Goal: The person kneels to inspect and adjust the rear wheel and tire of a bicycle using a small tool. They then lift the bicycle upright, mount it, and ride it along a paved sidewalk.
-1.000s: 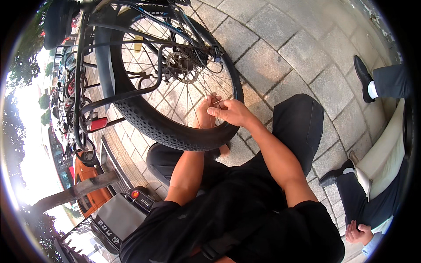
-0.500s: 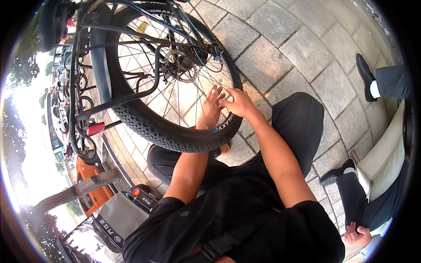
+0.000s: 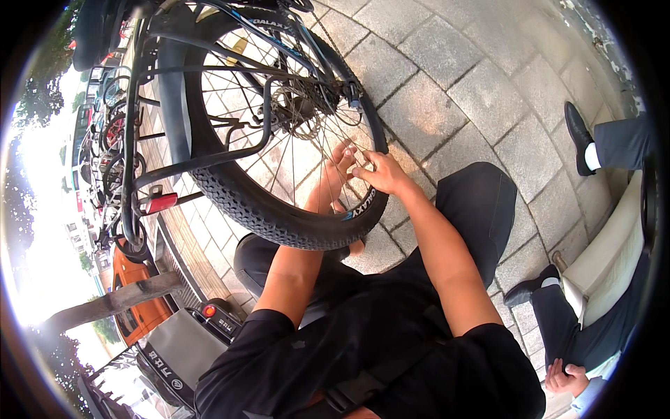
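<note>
Bright daylight, sky blown out at left (strong glare); fisheye bends the edges, rim vignetted black.

Both forearms are stretched forward from the lower edge, bare below short black sleeves. The left hand [image 3: 333, 174] is held upright, with the fingers extended and pointed away from the body. The right hand [image 3: 380, 174] is placed just beside it, palm down, with the fingers bent and the fingertips pinched together. The two hands are nearly touching. The right elbow is bent outward, and the left arm is kept straighter.
</note>
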Demonstrator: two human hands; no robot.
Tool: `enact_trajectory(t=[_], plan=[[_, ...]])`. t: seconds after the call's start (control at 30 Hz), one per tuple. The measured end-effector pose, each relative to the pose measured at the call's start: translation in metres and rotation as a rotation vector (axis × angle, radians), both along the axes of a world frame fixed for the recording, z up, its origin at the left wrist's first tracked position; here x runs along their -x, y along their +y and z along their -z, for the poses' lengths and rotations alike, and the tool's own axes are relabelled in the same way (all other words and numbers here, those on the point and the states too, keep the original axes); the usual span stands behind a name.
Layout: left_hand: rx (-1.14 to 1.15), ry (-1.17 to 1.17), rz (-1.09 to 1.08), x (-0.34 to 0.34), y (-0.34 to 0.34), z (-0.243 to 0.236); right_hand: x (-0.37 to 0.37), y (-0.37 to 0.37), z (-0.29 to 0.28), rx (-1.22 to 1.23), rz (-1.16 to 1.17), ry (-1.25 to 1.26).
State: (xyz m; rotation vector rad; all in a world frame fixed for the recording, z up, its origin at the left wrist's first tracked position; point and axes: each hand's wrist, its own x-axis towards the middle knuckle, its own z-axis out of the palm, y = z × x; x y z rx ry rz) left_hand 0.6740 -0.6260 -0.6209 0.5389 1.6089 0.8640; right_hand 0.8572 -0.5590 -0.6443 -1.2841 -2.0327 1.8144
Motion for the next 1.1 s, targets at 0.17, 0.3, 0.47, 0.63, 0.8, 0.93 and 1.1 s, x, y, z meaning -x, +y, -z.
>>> enact_trajectory(t=[0.17,0.3,0.47,0.63,0.8,0.93,1.1], plan=[[0.178,0.142,-0.259,0.046,-0.009,-0.03,0.001,0.002,0.017,0.098,0.004,0.085],[-0.211,0.29,-0.75,0.128,-0.094,-0.049,0.007,0.006,0.011,0.183,-0.024,0.154],[-0.652,0.38,-1.367,0.127,-0.077,-0.253,0.001,0.003,0.034,0.133,0.028,0.192],[-1.222,0.747,-0.656,0.165,-0.033,-0.414,0.0,0.002,0.017,0.101,0.02,0.153],[-0.951,1.207,0.15,0.167,0.073,-0.473,0.001,0.003,0.029,0.125,-0.033,0.209],[-1.0,1.129,0.675,0.127,0.14,-0.456,0.007,-0.005,0.019,0.08,-0.04,0.145],[-0.92,1.146,0.805,0.135,0.162,-0.451,-0.004,0.001,0.023,0.124,-0.031,0.162]])
